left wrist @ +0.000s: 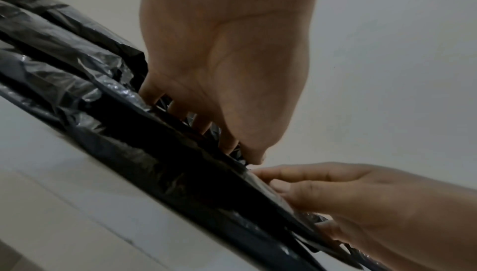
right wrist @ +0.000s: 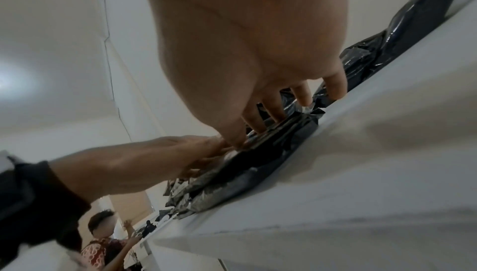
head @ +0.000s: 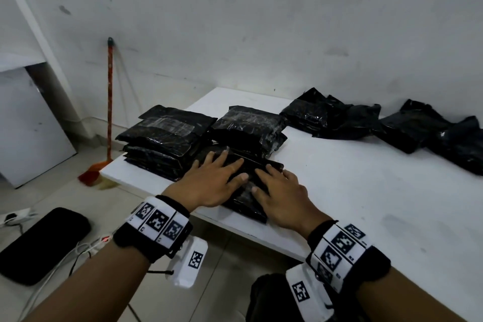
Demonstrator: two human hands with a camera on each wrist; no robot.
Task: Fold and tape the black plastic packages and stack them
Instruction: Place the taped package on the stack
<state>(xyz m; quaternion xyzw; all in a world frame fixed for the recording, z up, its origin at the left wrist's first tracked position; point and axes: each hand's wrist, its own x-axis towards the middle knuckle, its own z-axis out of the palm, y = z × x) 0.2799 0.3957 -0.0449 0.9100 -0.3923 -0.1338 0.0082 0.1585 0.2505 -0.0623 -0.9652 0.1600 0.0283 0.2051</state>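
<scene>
Black package (head: 243, 185) flat at table edge; two taped stacks (head: 167, 141) behind.

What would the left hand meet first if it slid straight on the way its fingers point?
Probably the nearer taped stack. The left hand lies flat on the package at the table edge, fingers pointing away and slightly right; the gap is hard to judge.

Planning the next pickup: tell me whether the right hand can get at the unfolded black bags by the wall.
Probably yes. The right hand lies flat on the package, holding nothing, and bare table separates it from the unfolded bags.
</scene>
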